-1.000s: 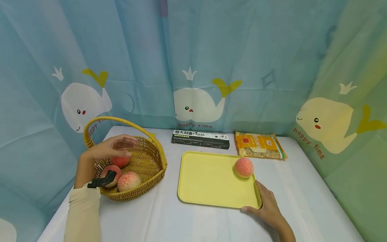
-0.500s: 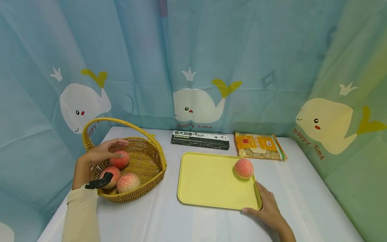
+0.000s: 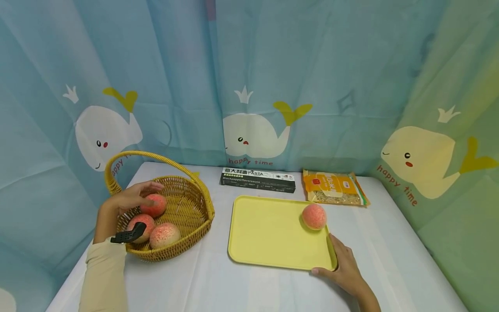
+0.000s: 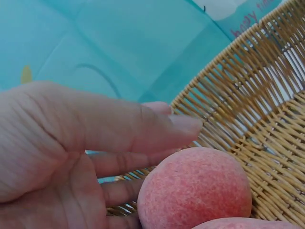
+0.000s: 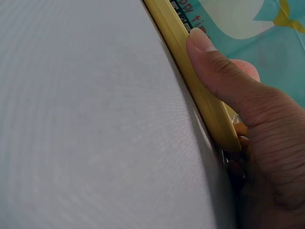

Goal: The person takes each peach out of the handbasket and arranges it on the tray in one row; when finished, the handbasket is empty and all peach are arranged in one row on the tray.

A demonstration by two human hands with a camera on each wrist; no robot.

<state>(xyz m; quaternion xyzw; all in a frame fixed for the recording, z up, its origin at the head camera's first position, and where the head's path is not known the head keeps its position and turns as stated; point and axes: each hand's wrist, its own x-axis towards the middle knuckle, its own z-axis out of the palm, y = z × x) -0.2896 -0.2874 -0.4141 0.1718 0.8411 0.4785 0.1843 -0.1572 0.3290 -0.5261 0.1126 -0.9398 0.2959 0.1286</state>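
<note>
In the head view, my left hand (image 3: 132, 197) reaches into the wicker basket (image 3: 187, 214) over a pink peach (image 3: 153, 206). Its thumb (image 4: 167, 129) extends above the peach in the left wrist view, and the other fingers pass behind it, fairly straight. Two more peaches lie nearer the basket's front, a reddish peach (image 3: 143, 226) and a paler peach (image 3: 165, 235). My right hand (image 3: 345, 266) grips the near right corner of the yellow tray (image 3: 273, 234), thumb on the front rim and fingers along the right side. Another peach (image 3: 314, 216) sits at the tray's far right.
Behind the tray lie a black-and-white pasta box (image 3: 257, 180) and an orange food packet (image 3: 335, 187). The basket's tall handle (image 3: 171, 161) arches beside my left hand. A whale-print curtain (image 3: 249, 65) encloses the back and sides of the white-covered table (image 3: 206, 277).
My left hand has lowered slightly from above the basket onto the far-left peach, mostly in the first half second. My right hand and the tray have stayed put.
</note>
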